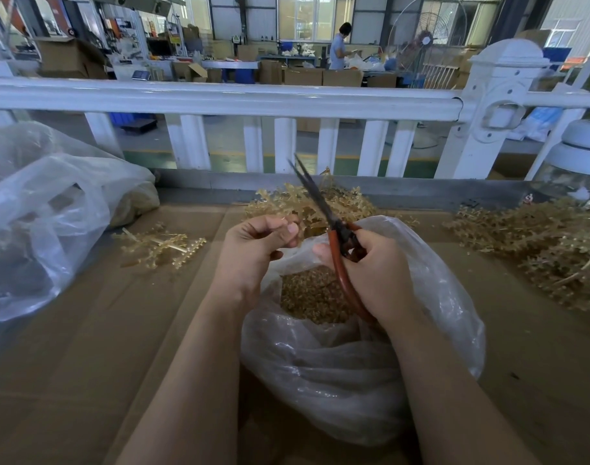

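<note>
I see right hand [370, 263] curled round red-handled scissors [324, 209], blades nearly together, pointing up. Left hand [256, 245] pinches small golden sprig [305, 220] above clear bag [354, 380] on worktop [85, 364]. Bag holds cut golden bits [313, 297]. 2nd bag [52, 213] at left, contents unclear.

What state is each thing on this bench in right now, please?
scissors: gripped by right hand, blades nearly closed, pointing up.
left hand: pinches a small sprig piece.
front bag: open, holding cut bits.
side bag: slumped, partly filled.
sprigs: loose heaps on the cardboard.
</note>
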`<state>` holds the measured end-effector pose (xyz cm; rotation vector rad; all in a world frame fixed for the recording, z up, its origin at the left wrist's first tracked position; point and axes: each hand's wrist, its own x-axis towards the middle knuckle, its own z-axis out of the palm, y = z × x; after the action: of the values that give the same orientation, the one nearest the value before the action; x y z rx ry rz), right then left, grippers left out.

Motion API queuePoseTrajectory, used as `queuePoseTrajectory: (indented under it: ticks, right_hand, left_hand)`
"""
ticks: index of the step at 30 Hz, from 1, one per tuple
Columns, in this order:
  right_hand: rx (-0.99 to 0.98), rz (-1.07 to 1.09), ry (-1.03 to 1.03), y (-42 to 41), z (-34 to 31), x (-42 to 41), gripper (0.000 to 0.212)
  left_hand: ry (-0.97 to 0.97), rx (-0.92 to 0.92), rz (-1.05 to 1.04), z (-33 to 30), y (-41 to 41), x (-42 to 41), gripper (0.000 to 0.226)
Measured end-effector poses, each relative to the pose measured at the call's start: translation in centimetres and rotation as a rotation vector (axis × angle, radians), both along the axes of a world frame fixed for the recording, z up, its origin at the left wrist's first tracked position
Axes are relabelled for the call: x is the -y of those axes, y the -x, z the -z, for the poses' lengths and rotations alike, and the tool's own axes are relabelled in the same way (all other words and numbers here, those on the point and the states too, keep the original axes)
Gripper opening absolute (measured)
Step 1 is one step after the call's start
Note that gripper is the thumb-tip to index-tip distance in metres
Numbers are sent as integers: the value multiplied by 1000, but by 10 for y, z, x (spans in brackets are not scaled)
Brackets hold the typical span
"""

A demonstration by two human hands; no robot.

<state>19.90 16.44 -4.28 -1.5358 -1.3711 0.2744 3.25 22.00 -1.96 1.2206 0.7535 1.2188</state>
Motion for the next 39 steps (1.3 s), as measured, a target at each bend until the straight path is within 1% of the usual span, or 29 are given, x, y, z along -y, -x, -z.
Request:
queuePoseTrajectory:
  ticks: [2, 4, 6, 9, 13, 16, 17, 20, 22, 24, 30, 34, 36, 39]
  right_hand:
    - [-114, -36, 1, 1, -1, -1, 52]
    - [-184, -64, -12, 3, -3, -1, 40]
    - [-265, -98, -12, 5, -3, 0, 40]
    - [-366, -136, 4, 7, -3, -1, 43]
    - [-353, -119, 19, 5, -1, -4, 32]
    - [-318, -89, 15, 5, 0, -6, 17]
    - [-297, -81, 10, 5, 1, -7, 16]
    - [-242, -63, 21, 4, 2, -8, 19]
    - [-214, -41, 21, 4, 2, -8, 20]
    - [-186, -24, 30, 5, 3, -8, 20]
    - [-180, -21, -8, 5, 3, -7, 23]
    - [-141, -10, 21, 5, 5, -8, 20]
    - [-127, -10, 28, 5, 4, -6, 27]
    - [2, 19, 65, 3, 1, -1, 49]
  left_hand:
    - [0, -35, 2, -1, -1, 1, 19]
    - [-12, -66, 14, -1, -3, 3, 20]
    - [-11, -47, 51, -2, -6, 7, 7]
    - [-2, -25, 98, -2, -10, 12, 6]
    - [22, -34, 128, -3, -14, 15, 7]
    - [51, -35, 147, -3, -12, 13, 8]
    - [55, -41, 164, -3, -11, 12, 9]
    - [56, -89, 189, -2, -8, 9, 10]
    - [51, -132, 170, -1, -8, 8, 19]
    - [49, -151, 140, 0, -7, 8, 21]
    - [61, -100, 59, 3, -8, 4, 12]
    - [63, -47, 50, 2, -9, 4, 10]
    - [88, -5, 13, 2, -9, 4, 13]
    - [112, 60, -61, 3, -8, 2, 7]
